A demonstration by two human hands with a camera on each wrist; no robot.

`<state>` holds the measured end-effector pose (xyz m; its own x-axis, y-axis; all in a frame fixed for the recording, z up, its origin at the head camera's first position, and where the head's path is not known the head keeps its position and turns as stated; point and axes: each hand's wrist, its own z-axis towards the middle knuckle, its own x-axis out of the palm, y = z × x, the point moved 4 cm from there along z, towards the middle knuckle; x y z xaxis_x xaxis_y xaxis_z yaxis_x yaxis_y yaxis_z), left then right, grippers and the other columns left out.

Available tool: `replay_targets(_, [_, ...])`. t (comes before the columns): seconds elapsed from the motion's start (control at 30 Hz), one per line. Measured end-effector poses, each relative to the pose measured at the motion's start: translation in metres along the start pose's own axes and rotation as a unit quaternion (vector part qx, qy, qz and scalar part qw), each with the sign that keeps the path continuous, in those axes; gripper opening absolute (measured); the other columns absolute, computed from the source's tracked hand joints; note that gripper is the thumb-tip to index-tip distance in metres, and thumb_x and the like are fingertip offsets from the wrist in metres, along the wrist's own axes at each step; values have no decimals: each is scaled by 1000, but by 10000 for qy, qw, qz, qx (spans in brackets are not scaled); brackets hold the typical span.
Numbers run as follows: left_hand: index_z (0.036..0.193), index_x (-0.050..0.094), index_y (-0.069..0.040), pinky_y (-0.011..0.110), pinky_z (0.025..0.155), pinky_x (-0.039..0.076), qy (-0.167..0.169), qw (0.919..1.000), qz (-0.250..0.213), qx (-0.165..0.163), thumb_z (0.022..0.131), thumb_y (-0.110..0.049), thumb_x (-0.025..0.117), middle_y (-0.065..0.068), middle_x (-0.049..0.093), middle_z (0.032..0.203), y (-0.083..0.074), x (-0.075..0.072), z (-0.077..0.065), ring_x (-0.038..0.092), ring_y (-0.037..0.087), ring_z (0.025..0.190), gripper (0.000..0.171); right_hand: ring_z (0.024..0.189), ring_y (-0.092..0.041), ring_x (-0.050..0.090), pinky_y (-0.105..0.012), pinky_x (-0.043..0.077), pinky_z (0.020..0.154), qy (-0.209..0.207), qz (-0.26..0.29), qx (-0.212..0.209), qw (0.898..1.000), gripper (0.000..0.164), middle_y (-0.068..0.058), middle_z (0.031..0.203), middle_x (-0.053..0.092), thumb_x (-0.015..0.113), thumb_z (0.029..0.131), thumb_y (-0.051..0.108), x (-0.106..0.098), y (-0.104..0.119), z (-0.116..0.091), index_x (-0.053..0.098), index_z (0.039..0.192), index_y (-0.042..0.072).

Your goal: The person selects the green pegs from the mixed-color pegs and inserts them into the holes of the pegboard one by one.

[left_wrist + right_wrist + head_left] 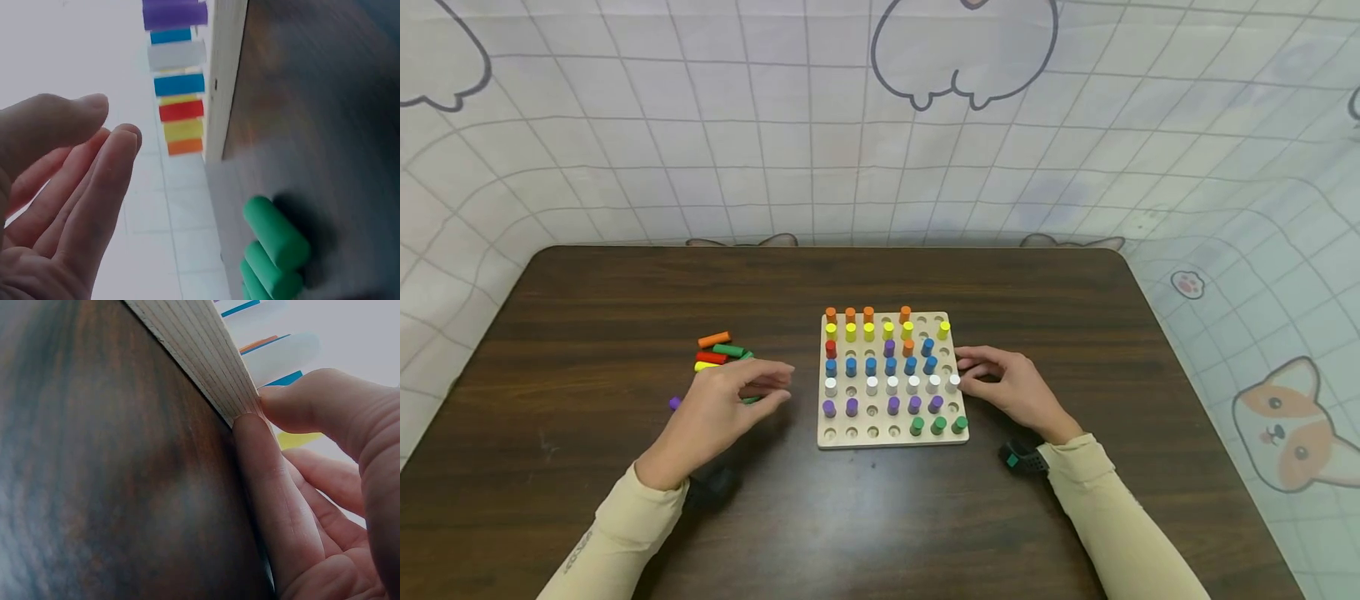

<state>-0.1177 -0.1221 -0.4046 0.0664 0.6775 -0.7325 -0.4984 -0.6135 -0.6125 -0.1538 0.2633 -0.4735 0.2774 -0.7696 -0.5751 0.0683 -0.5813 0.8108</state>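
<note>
A square wooden pegboard [861, 438] lies on the table with rows of coloured pegs standing in it and some bare holes. At its right edge, my right hand [1011, 387] holds the board; in the right wrist view, a fingertip [253, 434] presses the side face and the thumb rests at the top edge. Left of the board, my left hand [722, 408] hovers with thumb and fingers apart, holding nothing. Loose pegs lie by it, including an orange peg [714, 340], a red peg [711, 357] and a purple peg [674, 403]. The left hand partly hides this pile.
The dark wooden table [880, 533] extends around the board on all sides. Green pegs [278, 234] lie side by side on the tabletop in the left wrist view. A light grid-patterned cloth [775, 150] hangs behind the table. A dark wrist strap [1026, 458] sits by the right cuff.
</note>
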Motion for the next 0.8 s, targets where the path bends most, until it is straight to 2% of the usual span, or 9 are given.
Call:
replay_targets(0.13, [112, 76, -1, 37, 79, 66, -45, 9996, 289, 56, 80, 2, 85, 8, 80, 101, 7, -4, -1, 79, 19, 85, 33, 104, -16, 73, -15, 54, 89, -11, -12, -13, 10000, 48, -6, 126, 74, 76, 95, 28, 0, 0, 0, 64, 140, 17])
replay_targets(0.23, [113, 76, 0, 39, 79, 66, 47, 9993, 367, 9, 81, 3, 84, 10, 80, 101, 11, -6, -2, 79, 22, 85, 34, 105, -16, 73, -14, 54, 89, -14, 13, 2, 10000, 48, -6, 127, 74, 76, 95, 27, 0, 0, 0, 64, 140, 16])
replay_targets(0.63, [119, 74, -3, 44, 84, 65, 576, 9951, 415, -686, 87, 0, 79, 12, 78, 113, 30, -8, -3, 79, 25, 95, 33, 105, -17, 72, -14, 54, 89, -30, -30, 53, 10000, 49, -7, 127, 73, 76, 95, 27, 0, 3, -2, 63, 141, 16])
replay_targets(0.8, [121, 73, -2, 43, 84, 66, 658, 9939, 425, -775, 87, 2, 79, 14, 77, 115, 37, -7, -4, 79, 26, 96, 35, 105, -17, 72, -13, 53, 90, -10, 12, 75, 10000, 49, -7, 129, 73, 76, 95, 28, 0, 2, -1, 63, 141, 16])
